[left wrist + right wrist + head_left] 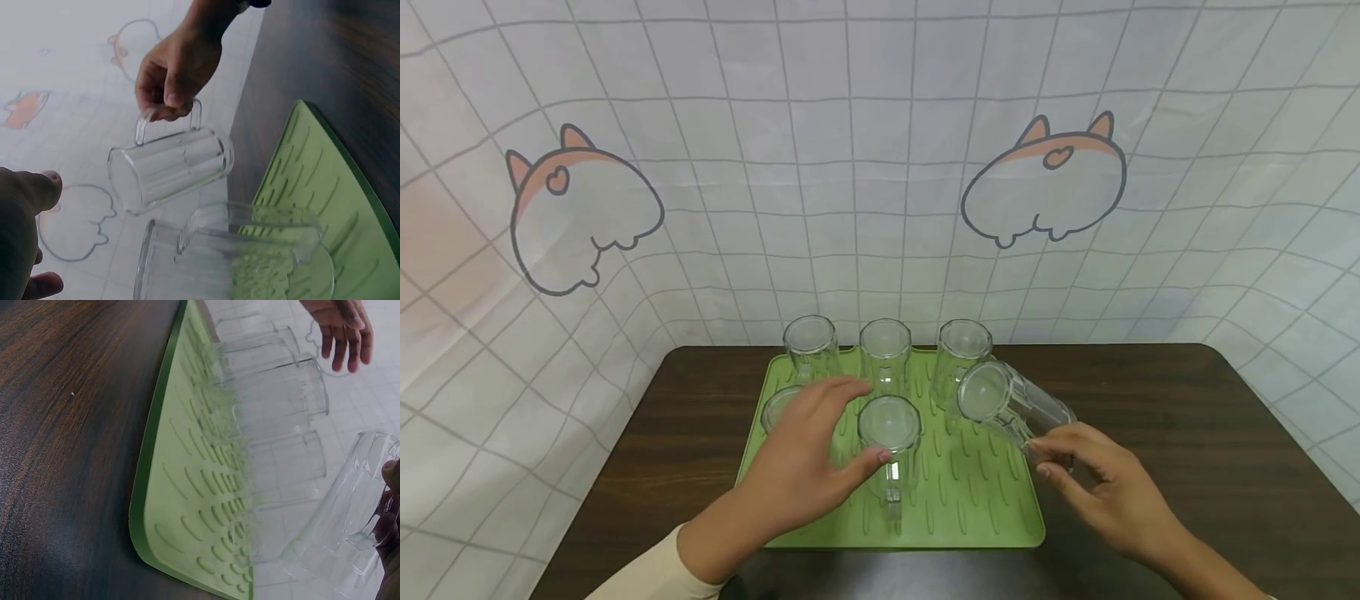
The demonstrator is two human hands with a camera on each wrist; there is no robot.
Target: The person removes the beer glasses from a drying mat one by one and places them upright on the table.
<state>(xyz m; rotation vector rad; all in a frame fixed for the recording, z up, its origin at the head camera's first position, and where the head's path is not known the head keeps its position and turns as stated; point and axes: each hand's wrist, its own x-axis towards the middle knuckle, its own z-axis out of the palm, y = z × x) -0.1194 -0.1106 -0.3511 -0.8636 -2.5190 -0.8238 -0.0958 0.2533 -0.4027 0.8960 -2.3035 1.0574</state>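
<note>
My right hand (1108, 487) grips a clear glass mug (1036, 406) by its handle, and the mug leans over above the right side of a green ribbed mat (973, 512). In the left wrist view the held mug (175, 169) hangs below those fingers, clear of the mat. My left hand (793, 471) hovers over the mat's left part with fingers spread, holding nothing. Its thumb is near the front middle mug (891, 427); in the right wrist view the left hand (344, 334) is apart from the mugs. A front left mug (775, 410) is partly hidden behind it.
Three more glass mugs line the mat's back edge: a left one (810, 336), a middle one (885, 342) and a right one (964, 340). The mat lies on a dark wooden table (1120, 392). A white grid-patterned cloth (880, 167) hangs behind and at both sides.
</note>
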